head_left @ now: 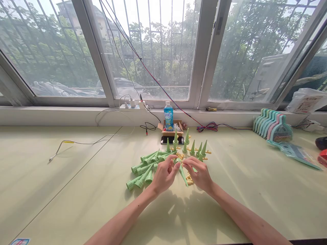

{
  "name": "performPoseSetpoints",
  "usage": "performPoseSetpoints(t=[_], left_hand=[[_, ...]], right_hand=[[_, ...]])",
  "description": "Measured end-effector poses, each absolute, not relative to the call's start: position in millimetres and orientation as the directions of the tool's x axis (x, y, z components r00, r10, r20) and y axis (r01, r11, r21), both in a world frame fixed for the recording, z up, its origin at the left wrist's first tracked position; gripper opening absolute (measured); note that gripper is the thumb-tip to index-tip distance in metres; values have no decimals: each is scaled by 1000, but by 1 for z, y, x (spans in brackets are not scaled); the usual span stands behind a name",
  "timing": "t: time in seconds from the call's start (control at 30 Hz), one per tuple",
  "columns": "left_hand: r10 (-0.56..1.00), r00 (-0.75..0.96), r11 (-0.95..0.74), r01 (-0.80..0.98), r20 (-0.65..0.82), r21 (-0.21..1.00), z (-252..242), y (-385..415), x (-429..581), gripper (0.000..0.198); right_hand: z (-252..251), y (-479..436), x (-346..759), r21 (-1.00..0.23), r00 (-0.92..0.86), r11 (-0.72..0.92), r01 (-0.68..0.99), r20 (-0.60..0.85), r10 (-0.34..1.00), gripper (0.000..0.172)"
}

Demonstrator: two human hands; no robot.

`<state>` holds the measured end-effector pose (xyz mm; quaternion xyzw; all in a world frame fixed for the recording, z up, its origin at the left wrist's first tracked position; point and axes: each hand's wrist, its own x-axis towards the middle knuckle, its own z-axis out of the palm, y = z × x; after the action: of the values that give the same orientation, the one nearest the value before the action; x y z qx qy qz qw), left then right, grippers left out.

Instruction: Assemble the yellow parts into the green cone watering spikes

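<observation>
Close together near the middle of the table, both hands are at one green cone-shaped spike (183,176), whose tip points down toward the front. My left hand (165,173) has thumb and fingers pinched on the spike's wide end. My right hand (199,173) is closed in a pinch at its right side, where a small yellow piece seems to be between the fingertips, mostly hidden. Several green spikes (145,170) lie in a pile left of my left hand. Behind the hands, several spikes (203,150) stand upright with yellow pieces through them. Loose yellow pieces (189,179) lie beside my right hand.
A blue bottle (168,116) stands in a small cardboard box (172,133) behind a black phone (166,140). Cables (211,127) run along the windowsill. At the right are a row of pastel scraper-like tools (273,126) and one lying flat (293,153).
</observation>
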<state>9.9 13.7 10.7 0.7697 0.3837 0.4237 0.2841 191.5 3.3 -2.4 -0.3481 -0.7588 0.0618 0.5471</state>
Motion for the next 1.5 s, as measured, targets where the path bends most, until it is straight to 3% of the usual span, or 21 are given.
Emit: performPoseSetpoints(t=[0.47, 0.73, 1.13, 1.5], left_hand=[[803, 374, -588, 377, 464, 715, 7, 15, 10, 33], [727, 400, -685, 367, 558, 629, 1, 17, 11, 16], [717, 328, -697, 351, 615, 625, 1, 17, 13, 13], [643, 376, -766, 318, 667, 559, -1, 20, 11, 7]], right_hand=[[-6, 5, 193, -503, -150, 735, 454, 770, 620, 18], [-5, 5, 191, -476, -168, 739, 477, 775, 609, 20], [-10, 6, 193, -565, -144, 694, 446, 720, 679, 15], [-5, 4, 191, -608, -161, 680, 408, 686, 710, 17]])
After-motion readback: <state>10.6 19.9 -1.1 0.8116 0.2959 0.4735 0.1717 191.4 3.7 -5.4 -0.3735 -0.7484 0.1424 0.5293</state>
